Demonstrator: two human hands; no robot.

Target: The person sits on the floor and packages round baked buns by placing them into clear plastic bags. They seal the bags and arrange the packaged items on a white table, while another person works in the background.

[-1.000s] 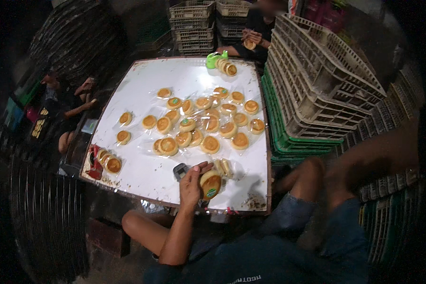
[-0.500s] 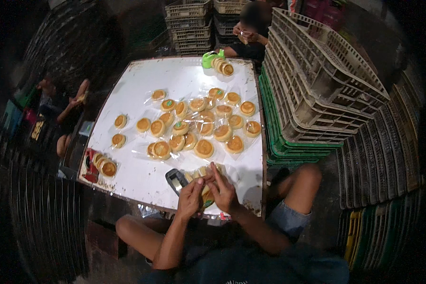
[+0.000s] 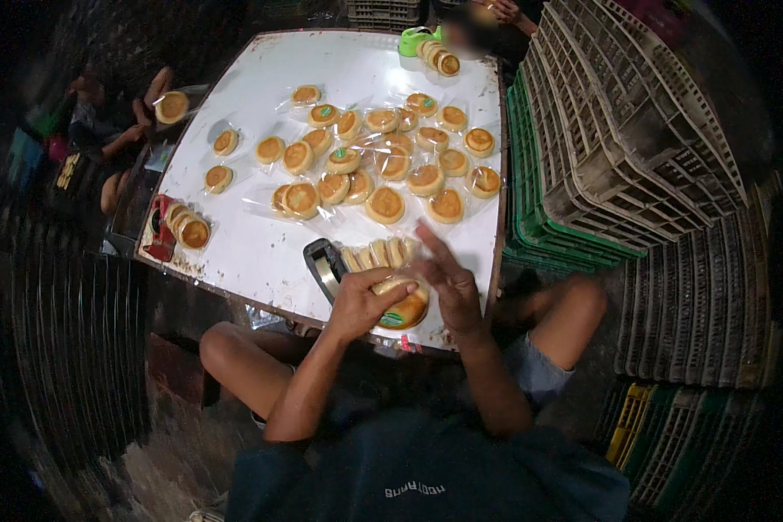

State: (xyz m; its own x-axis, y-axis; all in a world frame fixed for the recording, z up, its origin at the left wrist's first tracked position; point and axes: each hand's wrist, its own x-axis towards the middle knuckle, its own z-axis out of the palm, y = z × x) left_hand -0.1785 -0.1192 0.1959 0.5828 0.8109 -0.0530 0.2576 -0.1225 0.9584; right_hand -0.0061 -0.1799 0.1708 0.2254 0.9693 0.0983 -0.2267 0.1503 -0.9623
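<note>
Left hand (image 3: 363, 302) curled over a round golden pastry (image 3: 403, 309) in clear wrap, fingers closed around its near and left side, holding it at the near edge of the white table (image 3: 261, 244). Right hand (image 3: 450, 283) just beside the pastry on its right, fingers spread and raised, index pointing away up the table; whether it touches the wrap cannot be told. Pastry carries a green round sticker on its near face. Judged light, with a soft crumbly crust that would dent under a squeeze; the film looks slick and crinkly, so best taken around the rim with a cupped palm, not pinched across the top. Just beyond the pastry, a short row of pastries stood on edge (image 3: 376, 256); left of that row, a dark tape dispenser (image 3: 323, 265), touching or nearly so. Farther up the table from the pastry, a loose spread of wrapped pastries (image 3: 383, 165), several overlapping. At the table's left edge, a red holder (image 3: 161, 235) with more pastries. Right of the table, stacked grey crates (image 3: 635, 148) over green crates (image 3: 530, 209). Hidden: underside of the held pastry and the left palm's contact. Film edges hard to trace against glare. Other people at the far and left edges are dim, hands barely legible.
</note>
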